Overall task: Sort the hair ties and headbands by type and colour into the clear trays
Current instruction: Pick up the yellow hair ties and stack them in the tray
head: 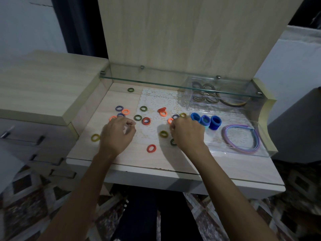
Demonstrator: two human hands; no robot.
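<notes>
While our left hand (pixel 118 134) hovers with loosely curled fingers holding nothing, our right hand (pixel 187 133) is curled over the pale wooden desk (pixel 132 164); whether it grips anything we cannot tell. Small orange, olive and striped fabric hair ties (pixel 151 148) lie scattered between and beyond both hands; right of our right hand, blue scrunchies (pixel 205 120) and pastel plastic headbands (pixel 241 138) sit in the clear plastic tray (pixel 260 152).

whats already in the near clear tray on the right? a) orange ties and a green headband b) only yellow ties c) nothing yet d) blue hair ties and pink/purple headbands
d: the near clear tray holds blue hair ties standing in a row and the pink and purple headbands lying beside them.
</notes>
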